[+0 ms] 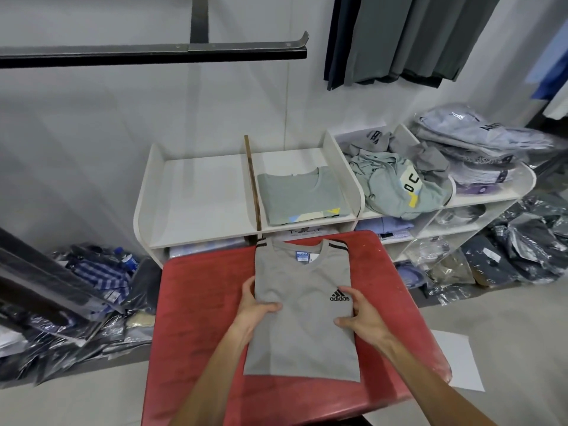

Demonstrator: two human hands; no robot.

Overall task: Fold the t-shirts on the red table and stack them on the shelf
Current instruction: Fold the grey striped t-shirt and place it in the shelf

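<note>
With the left hand [256, 305] and right hand [358, 315] pinching the grey Adidas t-shirt [302, 309] at its side edges, uneven lifting risks the tucked sleeves slipping out onto the red worktop [196, 302] below.

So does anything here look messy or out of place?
Yes. A crumpled heap of pale green and grey shirts fills one shelf compartment, right of the neatly folded green t-shirt. Bagged clothes also lie scattered on the floor.

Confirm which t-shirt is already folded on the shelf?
The green t-shirt in the shelf's middle compartment; the neighbouring crumpled shirt pile is unfolded.
</note>
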